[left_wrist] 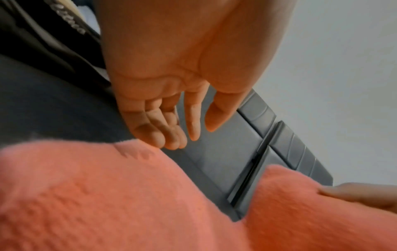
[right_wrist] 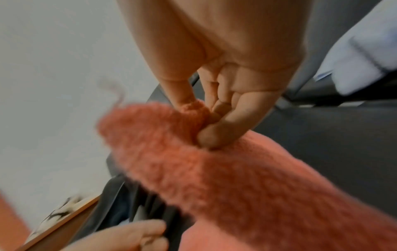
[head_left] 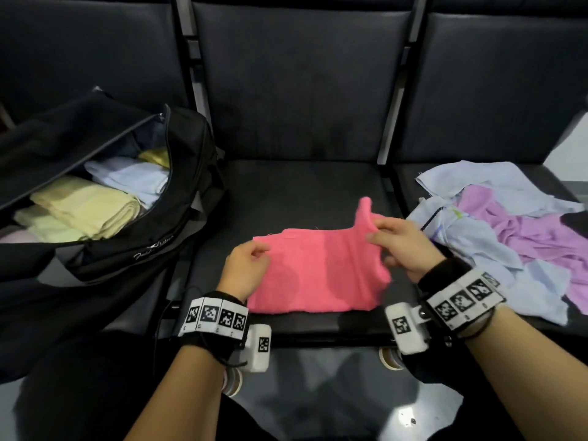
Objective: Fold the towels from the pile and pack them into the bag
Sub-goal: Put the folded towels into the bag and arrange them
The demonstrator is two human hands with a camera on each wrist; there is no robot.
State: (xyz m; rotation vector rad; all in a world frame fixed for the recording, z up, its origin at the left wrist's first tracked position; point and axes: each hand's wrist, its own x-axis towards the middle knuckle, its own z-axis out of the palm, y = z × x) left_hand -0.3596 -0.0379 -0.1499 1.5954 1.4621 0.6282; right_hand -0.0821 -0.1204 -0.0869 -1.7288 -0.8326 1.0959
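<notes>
A pink towel (head_left: 318, 272) lies partly folded on the middle seat, near its front edge. My right hand (head_left: 375, 232) pinches its far right corner between thumb and fingers (right_wrist: 214, 135) and holds that corner raised off the seat. My left hand (head_left: 251, 265) hovers at the towel's far left corner with loosely bent fingers (left_wrist: 174, 135) that hold nothing. The open black bag (head_left: 191, 173) lies on the left seat with folded yellow towels (head_left: 86, 205) and light-blue towels (head_left: 133, 179) inside. The pile (head_left: 509, 230) of light-blue and lilac towels lies loose on the right seat.
Three dark padded seats stand in a row, split by metal frame bars (head_left: 386, 148). Bare seat (head_left: 286, 192) lies beyond the pink towel. The seat's front edge (head_left: 318, 332) is just ahead of my wrists, with a glossy floor below.
</notes>
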